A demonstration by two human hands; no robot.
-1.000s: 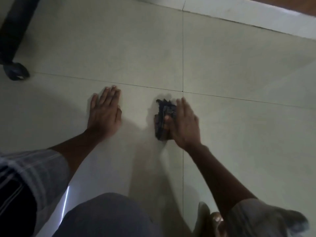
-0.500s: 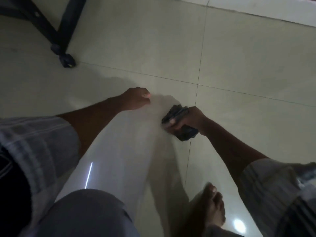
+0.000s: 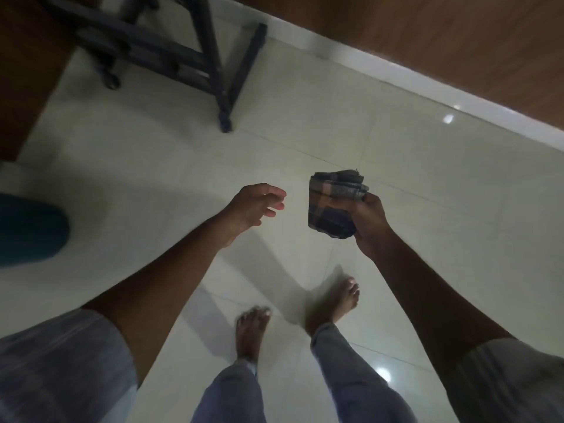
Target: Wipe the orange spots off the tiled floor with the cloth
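The cloth (image 3: 334,204) is checked in dark navy, grey and a dull pinkish tan, the tiled floor (image 3: 305,138) glossy pale cream with thin dark grout lines, the furniture legs (image 3: 213,62) black, the wall panel (image 3: 442,35) reddish-brown wood, the trousers (image 3: 351,370) faded grey-blue.

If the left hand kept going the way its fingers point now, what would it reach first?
Probably the folded cloth held in the right hand: the left hand is open, its fingers aimed across the gap at it. Nothing lies between them, though relative height is unclear.

Dark metal furniture frame (image 3: 210,68) far left, wooden wall panel (image 3: 427,41) far right, white skirting (image 3: 396,71) below it.
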